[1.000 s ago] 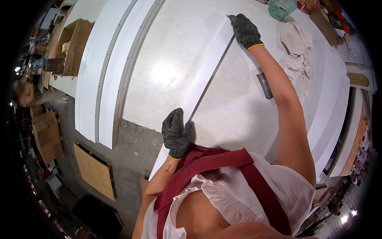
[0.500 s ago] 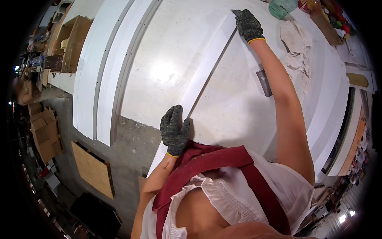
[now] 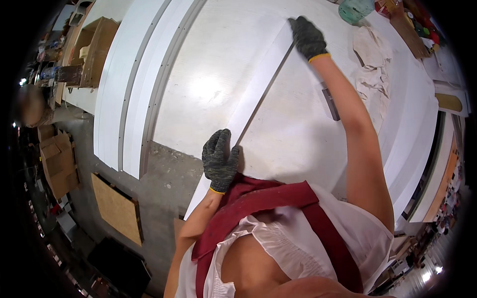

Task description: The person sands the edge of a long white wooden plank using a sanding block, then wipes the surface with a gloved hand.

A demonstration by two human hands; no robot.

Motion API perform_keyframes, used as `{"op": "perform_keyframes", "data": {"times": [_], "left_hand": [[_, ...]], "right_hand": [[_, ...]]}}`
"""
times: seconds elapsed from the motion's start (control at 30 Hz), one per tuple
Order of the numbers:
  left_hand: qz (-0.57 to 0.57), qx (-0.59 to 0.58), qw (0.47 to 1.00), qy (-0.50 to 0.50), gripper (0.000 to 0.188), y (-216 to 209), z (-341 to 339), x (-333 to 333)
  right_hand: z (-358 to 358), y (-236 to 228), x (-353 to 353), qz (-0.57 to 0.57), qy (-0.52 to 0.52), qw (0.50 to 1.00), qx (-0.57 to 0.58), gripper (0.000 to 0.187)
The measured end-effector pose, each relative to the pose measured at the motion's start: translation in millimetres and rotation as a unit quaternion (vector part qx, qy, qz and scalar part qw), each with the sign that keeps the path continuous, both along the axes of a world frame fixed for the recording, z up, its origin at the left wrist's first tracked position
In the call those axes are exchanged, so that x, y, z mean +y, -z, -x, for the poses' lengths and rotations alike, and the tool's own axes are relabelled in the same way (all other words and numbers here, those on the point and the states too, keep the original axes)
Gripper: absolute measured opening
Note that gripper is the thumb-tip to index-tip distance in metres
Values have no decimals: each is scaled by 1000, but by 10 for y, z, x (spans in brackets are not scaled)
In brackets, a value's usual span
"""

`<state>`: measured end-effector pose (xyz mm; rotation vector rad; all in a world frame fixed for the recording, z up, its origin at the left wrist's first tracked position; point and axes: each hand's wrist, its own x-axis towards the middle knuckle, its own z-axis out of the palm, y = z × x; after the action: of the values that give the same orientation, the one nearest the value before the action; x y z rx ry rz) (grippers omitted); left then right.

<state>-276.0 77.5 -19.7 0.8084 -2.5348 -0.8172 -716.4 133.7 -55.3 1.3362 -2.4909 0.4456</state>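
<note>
A long, narrow white strip lies slantwise over the white work surface, its near end running past my left forearm. My left hand, in a dark knitted glove with yellow cuff trim, grips the strip near its close end, thumb at the right edge and fingers over the left. At the strip's far end, my right hand, gloved the same way, is closed around the edge. Its fingertips are partly hidden. A dark grey rectangular block lies beside my right forearm.
Long white panels with grey edges stand left. Crumpled cream cloth and a greenish clear bottle lie far right. A cardboard box sits far left; another box and a wooden board are lower left.
My right hand has shifted slightly nearer at the strip's far end. My left hand keeps its hold in nearly the same place. The view has shifted a little.
</note>
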Motion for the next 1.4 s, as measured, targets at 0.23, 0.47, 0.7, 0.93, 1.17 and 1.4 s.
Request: {"op": "perform_keyframes", "data": {"times": [0.23,0.47,0.7,0.93,1.17,1.4], "left_hand": [[-18,-4,1000,-18,53,17,-81,6],[-8,2,1000,-16,54,-35,4,8],[-1,-7,1000,-9,53,-30,-27,1],[-10,-10,1000,-8,54,-15,-21,3],[1,-1,1000,-20,52,-27,-21,-2],[-19,-6,1000,-4,51,-36,-30,0]], "right_hand": [[-1245,-191,-69,-83,-155,981,-82,34],[44,-140,-162,-87,42,995,-10,36],[-1837,-386,24,-203,-250,937,-137,41],[103,13,-87,-4,-40,999,-16,44],[806,-61,-50,-45,14,997,59,27],[15,123,-183,29,10,999,-19,21]]}}
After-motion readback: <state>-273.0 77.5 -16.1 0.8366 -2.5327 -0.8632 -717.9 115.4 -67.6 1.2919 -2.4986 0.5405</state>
